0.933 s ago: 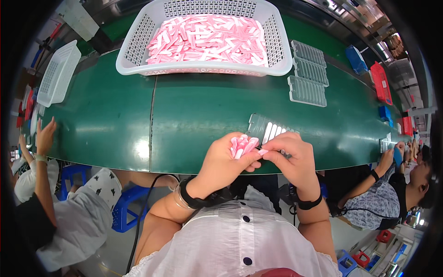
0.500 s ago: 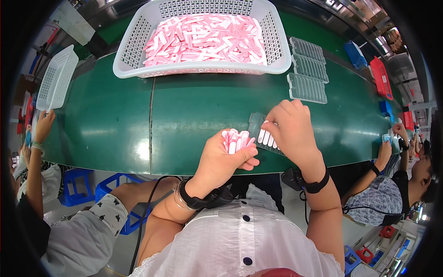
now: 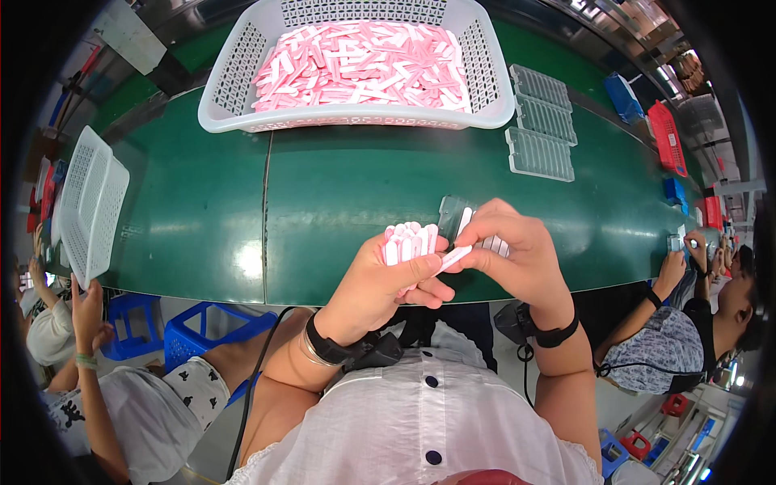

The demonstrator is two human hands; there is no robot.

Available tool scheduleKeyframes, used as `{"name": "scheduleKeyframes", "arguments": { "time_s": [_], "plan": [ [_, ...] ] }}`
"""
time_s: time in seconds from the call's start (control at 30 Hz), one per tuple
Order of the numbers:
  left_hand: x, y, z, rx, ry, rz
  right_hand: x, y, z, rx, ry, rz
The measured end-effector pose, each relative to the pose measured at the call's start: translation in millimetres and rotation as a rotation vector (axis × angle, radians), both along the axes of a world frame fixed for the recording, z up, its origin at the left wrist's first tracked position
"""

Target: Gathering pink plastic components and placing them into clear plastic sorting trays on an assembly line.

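My left hand (image 3: 396,271) is closed round a bunch of small flat pink-and-white sticks (image 3: 411,242) with rounded ends, which fan up above the thumb. Close beside its thumb tip, my right hand (image 3: 515,250) pinches a single stick (image 3: 457,259) between thumb and fingers. Under and behind the right hand, a clear ribbed plastic tray (image 3: 450,217) lies on the table. White sticks show in that tray on both sides of the fingers; the hand hides much of it.
A big white perforated basket (image 3: 356,120) heaped with pink-and-white sticks (image 3: 364,69) stands at the far side of the green table (image 3: 339,174). Clear ribbed trays (image 3: 540,153) lie right of it. At left, a person's hand (image 3: 87,315) touches a tilted white basket (image 3: 97,206). Another person works at right.
My right hand has come back from the tray to my left hand and now pinches one stick. At left, the neighbour's white basket has shifted nearer and tilted.
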State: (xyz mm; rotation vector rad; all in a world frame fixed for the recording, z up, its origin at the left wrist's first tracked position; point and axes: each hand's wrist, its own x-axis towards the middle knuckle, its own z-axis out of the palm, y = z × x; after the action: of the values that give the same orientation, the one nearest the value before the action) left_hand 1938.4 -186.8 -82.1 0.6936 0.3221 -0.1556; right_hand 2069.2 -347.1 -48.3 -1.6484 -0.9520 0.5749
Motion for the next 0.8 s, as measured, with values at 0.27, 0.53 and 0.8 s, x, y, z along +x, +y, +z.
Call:
{"name": "scheduleKeyframes", "arguments": {
  "time_s": [0.27,0.53,0.8],
  "plan": [
    [0,1,-5,0.135,0.010,0.199,23,16,-10,-0.385,-0.718,-0.111],
    [-2,-3,-7,0.226,0.014,0.258,7,-8,5,-0.403,-0.879,-0.246],
    [-3,-4,-9,0.257,-0.038,0.269,2,-61,-22,-0.408,-0.639,-0.117]
  ]
}}
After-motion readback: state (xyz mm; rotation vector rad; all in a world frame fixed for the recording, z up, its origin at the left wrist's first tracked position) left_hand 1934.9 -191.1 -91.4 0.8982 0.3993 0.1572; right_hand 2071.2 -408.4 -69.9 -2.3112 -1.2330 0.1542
